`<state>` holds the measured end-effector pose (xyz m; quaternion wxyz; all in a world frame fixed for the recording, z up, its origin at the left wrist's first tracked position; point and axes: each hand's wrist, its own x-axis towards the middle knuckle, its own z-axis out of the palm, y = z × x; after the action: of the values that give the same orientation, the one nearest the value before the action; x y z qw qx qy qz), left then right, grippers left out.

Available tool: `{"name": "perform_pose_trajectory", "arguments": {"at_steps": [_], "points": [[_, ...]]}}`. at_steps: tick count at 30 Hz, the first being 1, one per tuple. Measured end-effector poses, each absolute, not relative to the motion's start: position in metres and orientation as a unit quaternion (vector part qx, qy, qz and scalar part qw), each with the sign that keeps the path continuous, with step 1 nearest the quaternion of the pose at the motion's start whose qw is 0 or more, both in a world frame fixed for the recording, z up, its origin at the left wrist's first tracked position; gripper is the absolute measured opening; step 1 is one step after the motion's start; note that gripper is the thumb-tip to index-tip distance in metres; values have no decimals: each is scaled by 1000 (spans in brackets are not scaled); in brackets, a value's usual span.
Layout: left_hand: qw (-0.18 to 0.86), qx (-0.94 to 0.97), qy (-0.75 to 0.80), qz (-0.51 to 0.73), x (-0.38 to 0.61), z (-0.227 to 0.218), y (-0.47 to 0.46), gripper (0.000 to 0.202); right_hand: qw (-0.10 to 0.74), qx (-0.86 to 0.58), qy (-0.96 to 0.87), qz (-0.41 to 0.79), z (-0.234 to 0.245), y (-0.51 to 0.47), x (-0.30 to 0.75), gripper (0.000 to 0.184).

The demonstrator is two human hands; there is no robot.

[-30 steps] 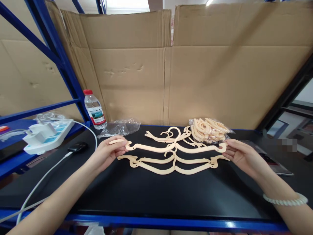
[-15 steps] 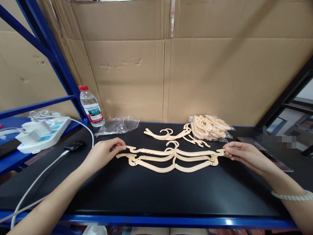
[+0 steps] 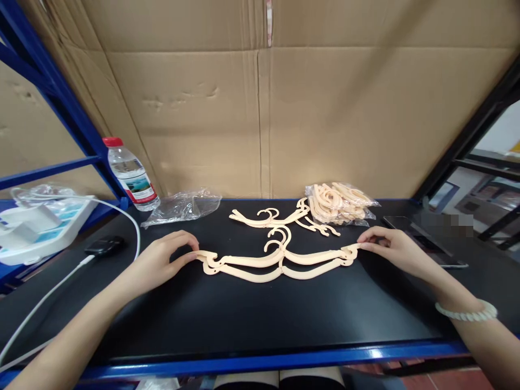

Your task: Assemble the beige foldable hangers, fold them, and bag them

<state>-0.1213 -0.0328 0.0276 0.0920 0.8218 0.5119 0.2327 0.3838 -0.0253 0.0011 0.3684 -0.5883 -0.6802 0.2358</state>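
Note:
Cream-coloured folding clothes hangers [image 3: 312,273] lie overlapping in the middle of the black table, their hooks pointing toward the back. At the left end of the stack, my left hand [image 3: 173,257] pinches the tip of a hanger between thumb and fingers. My right hand [image 3: 385,249], a pale beaded bracelet on its wrist, pinches the tip at the opposite end. The upper hanger bars largely cover one another, so which layers each hand grips is partly hidden. Behind them are more cream hangers [image 3: 268,221], close to a clear bag of folded hangers [image 3: 339,203].
A water bottle [image 3: 132,176] with a red cap stands at the back left beside a crumpled clear bag [image 3: 182,207]. Farther left are a white power strip [image 3: 69,222], a black device [image 3: 104,245] and a white cable [image 3: 44,300]. A tablet-like device [image 3: 430,244] lies at right.
The held hanger has come down toward me onto the others, so its bars now overlap theirs. Both hands still pinch its ends. The camera view has shifted slightly.

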Motion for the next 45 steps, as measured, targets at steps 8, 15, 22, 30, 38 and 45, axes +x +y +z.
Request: {"name": "perform_pose_trajectory", "arguments": {"at_steps": [8, 15, 22, 30, 38, 45], "points": [[71, 802, 528, 269, -120, 28, -33, 27, 359, -610, -690, 151, -5, -20, 389, 37], [37, 802, 516, 299, -117, 29, -34, 19, 361, -611, -702, 61, -5, -13, 393, 22], [22, 792, 509, 336, -105, 34, -37, 19, 376, -584, -719, 33, -5, -14, 377, 21], [5, 869, 415, 269, -68, 48, -28, 16, 322, -496, -806, 42, 30, 10, 328, 21], [-28, 897, 386, 214, -27, 68, -6, 15, 218, -460, -860, 42, 44, 48, 282, 17], [-20, 895, 400, 197, -26, 54, 8, 13, 172, -455, -873, -29, 39, 53, 285, 14]]}}
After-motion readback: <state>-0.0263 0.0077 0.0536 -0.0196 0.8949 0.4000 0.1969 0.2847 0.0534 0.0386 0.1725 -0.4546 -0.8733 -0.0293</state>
